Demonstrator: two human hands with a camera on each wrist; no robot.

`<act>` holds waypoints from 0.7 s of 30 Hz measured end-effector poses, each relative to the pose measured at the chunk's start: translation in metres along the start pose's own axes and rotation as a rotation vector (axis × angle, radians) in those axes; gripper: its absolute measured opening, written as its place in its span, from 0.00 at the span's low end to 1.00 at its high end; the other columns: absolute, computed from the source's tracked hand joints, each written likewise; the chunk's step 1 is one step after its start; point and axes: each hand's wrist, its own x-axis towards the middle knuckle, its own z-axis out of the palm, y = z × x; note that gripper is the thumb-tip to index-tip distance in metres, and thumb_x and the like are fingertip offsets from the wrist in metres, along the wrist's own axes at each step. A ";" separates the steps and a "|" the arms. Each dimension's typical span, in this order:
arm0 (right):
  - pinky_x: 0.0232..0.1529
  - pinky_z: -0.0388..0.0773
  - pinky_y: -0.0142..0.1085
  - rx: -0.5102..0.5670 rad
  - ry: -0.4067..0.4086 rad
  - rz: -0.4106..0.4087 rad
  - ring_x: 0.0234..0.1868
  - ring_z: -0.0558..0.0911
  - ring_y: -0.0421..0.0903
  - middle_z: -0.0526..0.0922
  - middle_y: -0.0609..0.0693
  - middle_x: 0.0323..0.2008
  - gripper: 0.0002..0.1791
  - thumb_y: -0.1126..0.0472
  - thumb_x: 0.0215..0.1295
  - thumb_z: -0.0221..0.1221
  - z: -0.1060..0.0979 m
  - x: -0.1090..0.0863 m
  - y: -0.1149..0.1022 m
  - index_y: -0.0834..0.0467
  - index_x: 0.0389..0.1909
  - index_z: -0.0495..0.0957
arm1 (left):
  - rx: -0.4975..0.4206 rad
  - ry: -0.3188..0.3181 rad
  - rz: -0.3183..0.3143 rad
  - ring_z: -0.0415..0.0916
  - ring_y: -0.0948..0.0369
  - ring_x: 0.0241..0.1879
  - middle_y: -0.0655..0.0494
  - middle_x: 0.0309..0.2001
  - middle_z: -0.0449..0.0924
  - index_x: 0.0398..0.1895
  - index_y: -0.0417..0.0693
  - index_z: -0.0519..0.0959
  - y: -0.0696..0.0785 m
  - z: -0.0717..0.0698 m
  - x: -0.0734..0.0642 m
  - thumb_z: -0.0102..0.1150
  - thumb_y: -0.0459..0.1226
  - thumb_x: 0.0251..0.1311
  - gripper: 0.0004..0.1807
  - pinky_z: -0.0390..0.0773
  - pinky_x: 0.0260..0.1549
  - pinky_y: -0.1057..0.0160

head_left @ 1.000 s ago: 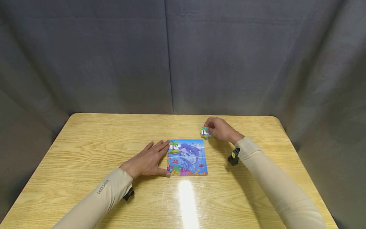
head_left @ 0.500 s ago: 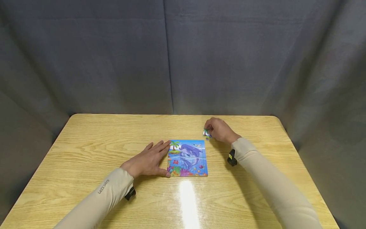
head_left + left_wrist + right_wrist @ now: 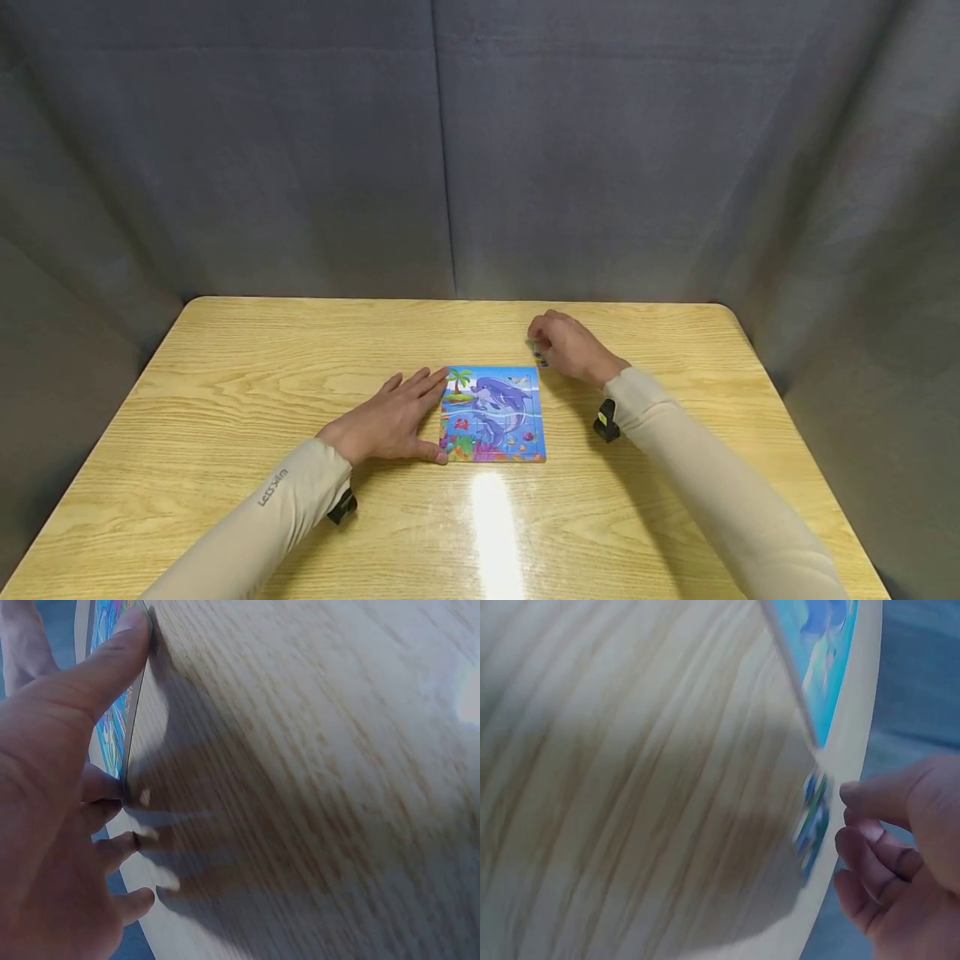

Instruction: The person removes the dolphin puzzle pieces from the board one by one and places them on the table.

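A square dolphin jigsaw puzzle [image 3: 491,414] lies flat mid-table, with a palm tree in its upper left corner. My left hand [image 3: 386,421] rests along its left edge, fingers straight and thumb at the lower corner; the left wrist view shows the thumb [image 3: 112,664] against the puzzle's side. Beyond the upper right corner is my right hand [image 3: 572,346], over a few small puzzle pieces [image 3: 812,825]. These look blurred and tilted in the right wrist view. A gap shows between them and the loosely bent fingers [image 3: 866,862]. In the head view the hand partly covers them.
The wooden table [image 3: 300,342] has rounded far corners. Grey curtains [image 3: 315,150] hang behind it and at both sides. A bright light reflection lies on the wood in front of the puzzle.
The palm-tree puzzle piece pinched upright in my right hand has tipped and come away from the fingers. That hand has shifted slightly left. My left hand stays at the puzzle's edge.
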 end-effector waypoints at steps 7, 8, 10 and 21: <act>0.54 0.86 0.45 0.007 -0.073 -0.075 0.47 0.84 0.49 0.86 0.55 0.45 0.08 0.70 0.73 0.63 0.003 -0.001 -0.023 0.63 0.48 0.87 | -0.009 0.002 0.000 0.43 0.40 0.87 0.45 0.89 0.43 0.86 0.37 0.52 -0.001 0.000 0.001 0.67 0.65 0.64 0.61 0.50 0.82 0.29; 0.54 0.86 0.44 0.015 -0.089 -0.075 0.47 0.84 0.48 0.86 0.54 0.45 0.08 0.69 0.73 0.64 0.004 -0.001 -0.026 0.62 0.48 0.87 | -0.012 0.002 -0.001 0.43 0.40 0.87 0.45 0.89 0.43 0.86 0.37 0.52 -0.001 0.000 0.001 0.67 0.65 0.64 0.61 0.49 0.82 0.30; 0.54 0.86 0.44 0.029 -0.117 -0.077 0.46 0.83 0.47 0.86 0.54 0.45 0.09 0.68 0.73 0.65 0.006 -0.001 -0.032 0.62 0.49 0.88 | -0.017 0.001 -0.003 0.44 0.40 0.87 0.45 0.89 0.43 0.86 0.37 0.52 -0.002 0.000 0.001 0.68 0.65 0.64 0.61 0.49 0.82 0.29; 0.53 0.84 0.42 0.004 -0.197 -0.103 0.45 0.81 0.45 0.85 0.52 0.46 0.10 0.62 0.72 0.68 0.015 -0.003 -0.048 0.60 0.51 0.88 | -0.019 -0.007 -0.006 0.42 0.41 0.88 0.47 0.89 0.41 0.86 0.37 0.53 0.000 -0.001 0.002 0.67 0.66 0.63 0.62 0.49 0.82 0.31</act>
